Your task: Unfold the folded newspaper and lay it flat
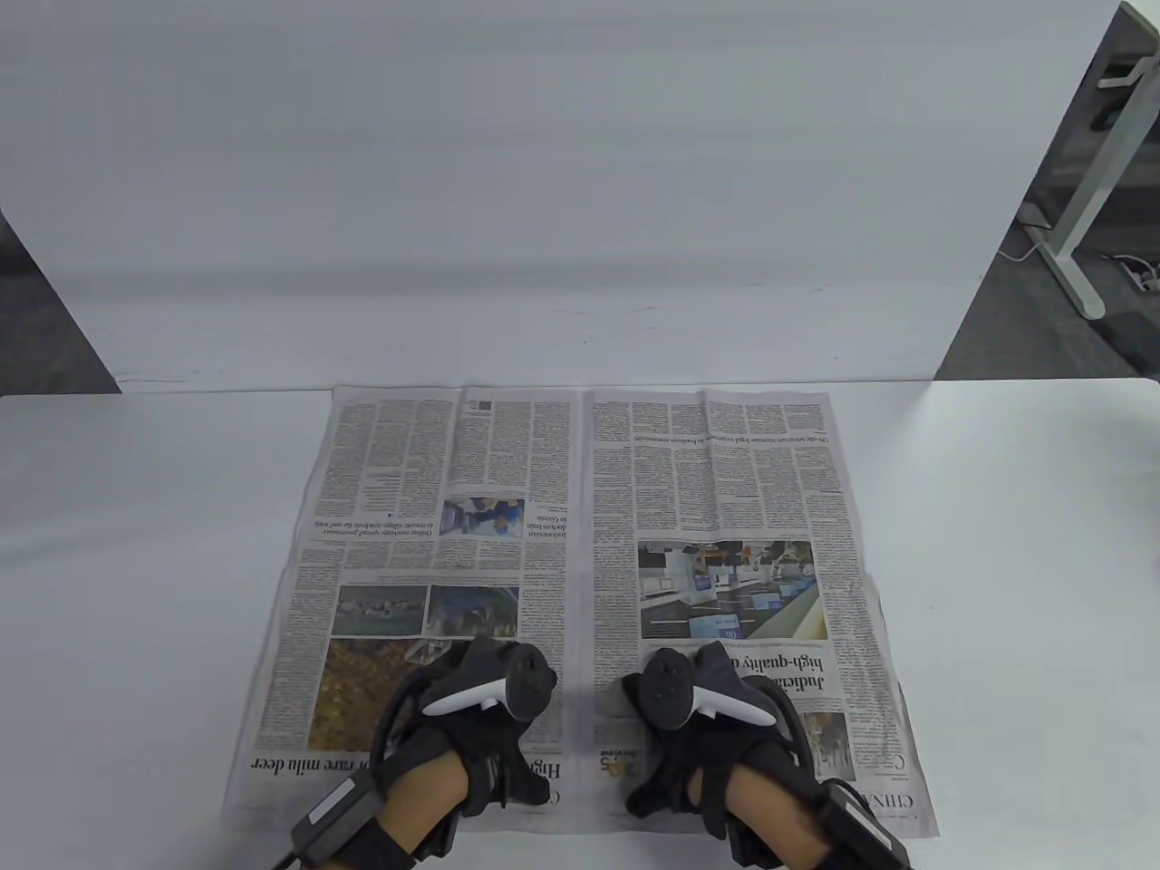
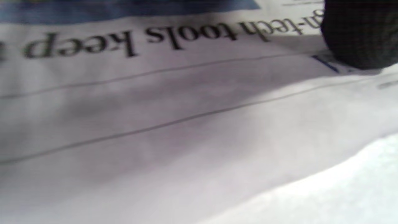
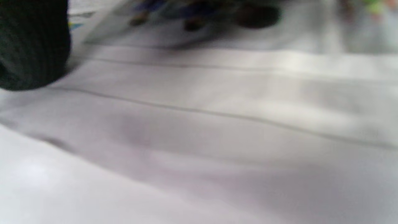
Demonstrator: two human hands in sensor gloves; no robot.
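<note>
The newspaper (image 1: 580, 507) lies opened out as a double page on the white table (image 1: 136, 544), its print upside down to me. My left hand (image 1: 485, 716) rests on the left page near the centre fold, palm down. My right hand (image 1: 693, 725) rests on the right page, just right of the fold. Both hands lie flat on the paper and grip nothing. The left wrist view shows the page close up (image 2: 186, 109) with a gloved fingertip (image 2: 357, 34) touching it. The right wrist view shows blurred paper (image 3: 217, 124) and a gloved fingertip (image 3: 31, 46).
A white backdrop board (image 1: 544, 181) stands behind the table's far edge. A white desk leg (image 1: 1087, 199) stands on the floor at the far right. Bare table surface lies on both sides of the newspaper.
</note>
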